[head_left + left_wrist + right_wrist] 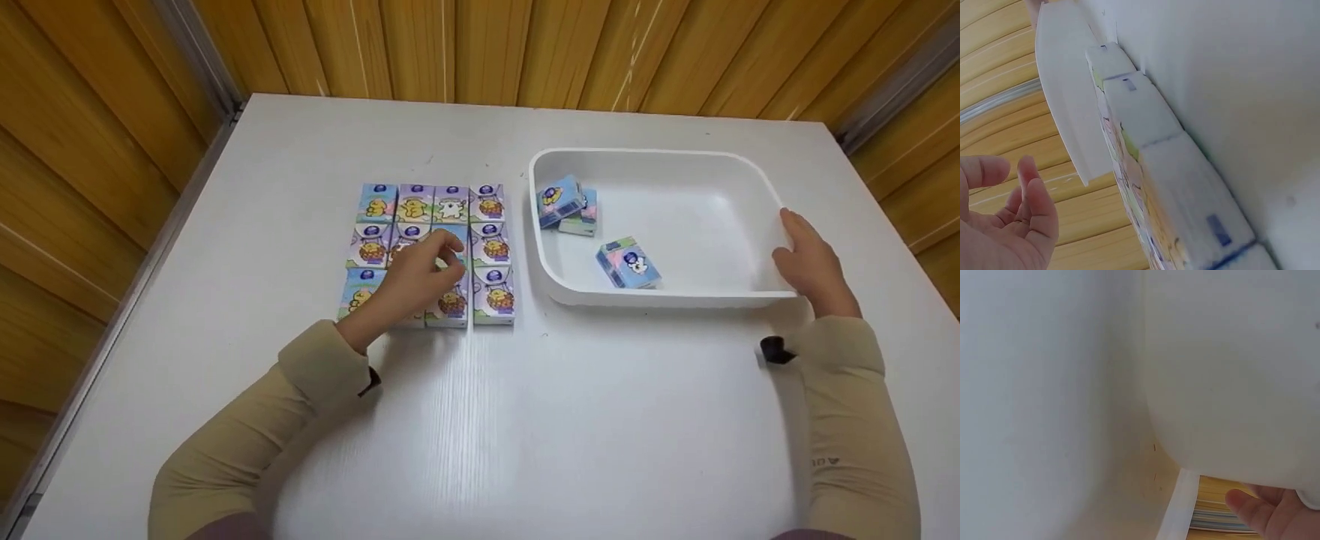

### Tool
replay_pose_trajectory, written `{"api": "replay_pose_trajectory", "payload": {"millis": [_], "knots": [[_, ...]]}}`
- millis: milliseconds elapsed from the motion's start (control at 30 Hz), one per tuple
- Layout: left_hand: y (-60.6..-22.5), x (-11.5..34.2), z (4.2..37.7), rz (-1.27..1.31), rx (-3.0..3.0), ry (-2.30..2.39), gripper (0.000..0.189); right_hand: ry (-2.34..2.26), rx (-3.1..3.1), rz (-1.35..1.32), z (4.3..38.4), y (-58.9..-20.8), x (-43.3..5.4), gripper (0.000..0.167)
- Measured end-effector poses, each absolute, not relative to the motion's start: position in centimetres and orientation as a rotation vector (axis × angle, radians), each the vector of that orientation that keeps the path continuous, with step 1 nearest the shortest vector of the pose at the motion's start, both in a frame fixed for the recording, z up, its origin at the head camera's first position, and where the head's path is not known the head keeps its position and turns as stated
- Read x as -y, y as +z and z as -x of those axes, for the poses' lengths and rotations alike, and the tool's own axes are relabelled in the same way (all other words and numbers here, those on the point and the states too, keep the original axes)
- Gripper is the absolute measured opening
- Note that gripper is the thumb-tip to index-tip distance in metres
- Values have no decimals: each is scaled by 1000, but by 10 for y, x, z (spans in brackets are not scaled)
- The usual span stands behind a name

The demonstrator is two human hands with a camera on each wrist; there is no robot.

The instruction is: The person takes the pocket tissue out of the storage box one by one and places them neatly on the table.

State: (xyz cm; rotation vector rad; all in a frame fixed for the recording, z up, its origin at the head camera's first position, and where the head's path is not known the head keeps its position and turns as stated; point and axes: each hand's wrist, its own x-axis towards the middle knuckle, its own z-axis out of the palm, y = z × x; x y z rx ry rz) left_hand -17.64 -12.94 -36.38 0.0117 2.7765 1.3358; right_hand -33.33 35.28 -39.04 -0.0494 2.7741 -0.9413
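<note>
Small tissue packs (492, 245) with cartoon prints lie side by side in three rows on the table, their white ends (1185, 191) facing the left wrist camera. My left hand (420, 274) hovers over this block, thumb and forefinger bent toward each other with a gap between and nothing held. It covers part of the middle packs in the head view. On the right stands a white plastic bin (675, 298) with three tissue packs inside: one pack (628, 262) near the front, two overlapping at the left wall. My right hand (814, 262) grips the bin's right rim near the front corner.
The white table (585, 435) carries both the block of packs and the bin, with a narrow gap between them. Wood-patterned panels (487, 52) rise behind the table and at its sides, with metal posts at the corners.
</note>
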Motion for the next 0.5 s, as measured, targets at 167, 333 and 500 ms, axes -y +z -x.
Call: {"api": "replay_pose_trajectory", "payload": {"millis": [167,333,500], "knots": [[-365,113,187,-64,-2763,1428,23,-882,-2821,106,335,-389,-354,59],[-368,97,196,-144,-2710,1510,19,-922,-2788,77,333,-391,-354,58],[-371,86,198,-224,-2674,1527,17,-952,-2771,56,332,-392,-352,57]]}}
